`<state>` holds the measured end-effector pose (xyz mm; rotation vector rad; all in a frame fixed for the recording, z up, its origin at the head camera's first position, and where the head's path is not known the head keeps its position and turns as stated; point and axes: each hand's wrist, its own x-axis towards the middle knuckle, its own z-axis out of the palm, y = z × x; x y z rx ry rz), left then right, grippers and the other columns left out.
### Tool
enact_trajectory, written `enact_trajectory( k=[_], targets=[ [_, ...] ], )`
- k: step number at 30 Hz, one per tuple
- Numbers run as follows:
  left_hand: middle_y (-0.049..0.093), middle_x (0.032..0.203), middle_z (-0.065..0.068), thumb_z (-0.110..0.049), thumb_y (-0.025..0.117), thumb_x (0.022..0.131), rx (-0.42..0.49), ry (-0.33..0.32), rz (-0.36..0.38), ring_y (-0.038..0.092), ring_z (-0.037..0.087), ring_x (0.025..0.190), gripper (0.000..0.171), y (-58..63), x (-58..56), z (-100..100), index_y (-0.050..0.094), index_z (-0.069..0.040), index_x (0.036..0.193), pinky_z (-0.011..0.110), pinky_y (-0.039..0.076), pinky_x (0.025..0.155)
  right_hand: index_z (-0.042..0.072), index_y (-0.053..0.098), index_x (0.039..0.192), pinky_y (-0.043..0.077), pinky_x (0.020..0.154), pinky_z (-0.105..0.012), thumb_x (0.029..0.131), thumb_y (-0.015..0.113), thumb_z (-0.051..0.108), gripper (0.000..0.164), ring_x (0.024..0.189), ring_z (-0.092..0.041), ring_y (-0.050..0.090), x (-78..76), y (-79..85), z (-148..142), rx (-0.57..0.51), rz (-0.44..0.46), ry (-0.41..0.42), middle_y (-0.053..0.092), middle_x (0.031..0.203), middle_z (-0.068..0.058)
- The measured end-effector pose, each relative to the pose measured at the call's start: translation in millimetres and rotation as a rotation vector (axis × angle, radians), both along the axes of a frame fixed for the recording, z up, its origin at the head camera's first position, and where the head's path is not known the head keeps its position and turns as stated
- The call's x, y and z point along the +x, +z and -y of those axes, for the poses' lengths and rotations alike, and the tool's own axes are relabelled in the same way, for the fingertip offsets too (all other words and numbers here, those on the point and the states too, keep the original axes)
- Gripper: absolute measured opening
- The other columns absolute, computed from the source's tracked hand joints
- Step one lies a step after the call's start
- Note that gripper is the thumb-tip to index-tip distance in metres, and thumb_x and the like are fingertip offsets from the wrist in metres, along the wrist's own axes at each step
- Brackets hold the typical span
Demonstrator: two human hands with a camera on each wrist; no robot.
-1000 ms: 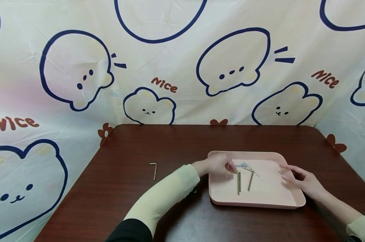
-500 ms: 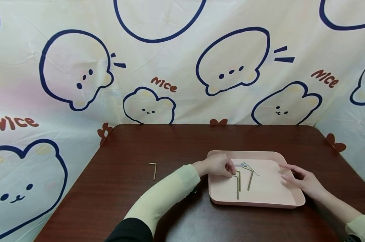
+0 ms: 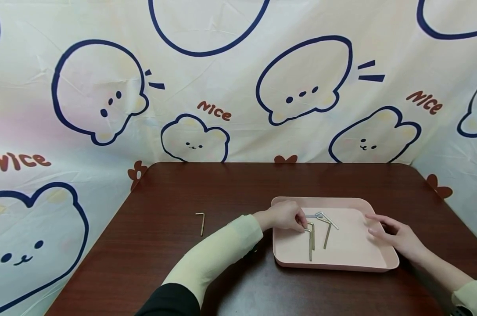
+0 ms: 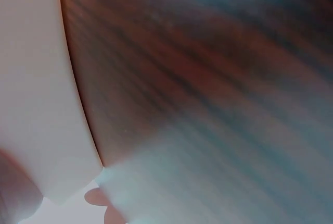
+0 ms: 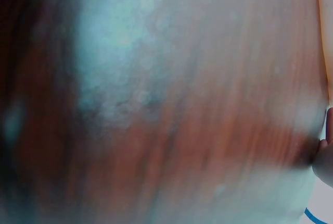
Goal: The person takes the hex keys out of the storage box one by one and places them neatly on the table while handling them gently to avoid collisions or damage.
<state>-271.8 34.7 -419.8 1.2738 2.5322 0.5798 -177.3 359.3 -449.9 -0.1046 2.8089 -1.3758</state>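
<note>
My left hand [image 3: 288, 216] reaches over the left side of a pale pink tray [image 3: 360, 252] and pinches the short end of a brass-coloured hex key [image 3: 310, 248], whose long arm points toward me. Close beside it lies a second brass-coloured hex key [image 3: 313, 239]. Further right in the tray are another brass-coloured key [image 3: 327, 238] and silver keys [image 3: 331, 221] that cross at their bends. At the tray's right end my right hand [image 3: 400, 239] rests over the rim, its fingers nearly straight. The wrist views show mostly blurred table, with the tray edge and fingertips at their borders.
One more brass-coloured hex key [image 3: 202, 224] lies on the dark brown wooden table [image 3: 222, 188], left of the tray. Behind the table hangs a pale cloth [image 3: 246, 87] with cartoon outlines.
The pinched hex key has shifted slightly toward me, so its short end now sits below that of the key beside it. The right hand has stayed in place.
</note>
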Motion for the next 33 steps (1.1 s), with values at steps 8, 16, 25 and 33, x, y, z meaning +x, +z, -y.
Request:
enact_trajectory(
  k=[8,16,25,33],
  targets=[
    [0.06,0.065,-0.017,-0.018,0.078,0.082,-0.02,-0.002,-0.013,0.049,-0.006,0.063,0.005,-0.4,1.1,-1.0,0.075,-0.019,0.078,0.01,0.038,0.061,0.006,0.052,0.139,0.033,0.076,-0.013,0.093,0.066,0.035,0.056,0.103,0.015,0.039,0.6,0.4,0.2,0.008,0.023,-0.001,0.056,0.133,-0.003],
    [0.059,0.065,-0.019,-0.019,0.076,0.083,-0.027,-0.019,-0.028,0.049,-0.008,0.063,0.006,-0.8,0.7,1.7,0.074,-0.02,0.078,0.009,0.038,0.061,0.005,0.051,0.138,0.033,0.077,-0.012,0.093,0.067,0.031,0.055,0.103,0.016,0.039,-0.4,0.2,-0.3,-0.009,0.012,0.004,0.057,0.13,0.006],
    [0.058,0.067,-0.019,-0.019,0.076,0.083,-0.014,-0.036,-0.049,0.048,-0.008,0.064,0.006,-2.1,-1.1,2.8,0.073,-0.021,0.078,0.01,0.038,0.061,0.004,0.052,0.137,0.034,0.077,-0.013,0.093,0.067,0.031,0.054,0.102,0.016,0.04,0.2,2.0,0.3,-0.009,-0.011,0.01,0.057,0.126,0.012],
    [0.058,0.064,-0.018,-0.017,0.077,0.082,0.043,-0.053,-0.046,0.048,-0.009,0.062,0.008,-1.7,-0.1,4.4,0.072,-0.019,0.076,0.008,0.038,0.061,0.004,0.052,0.138,0.033,0.077,-0.011,0.093,0.067,0.031,0.055,0.103,0.018,0.039,0.7,1.7,0.9,-0.006,-0.007,0.012,0.055,0.125,0.018]
  ],
)
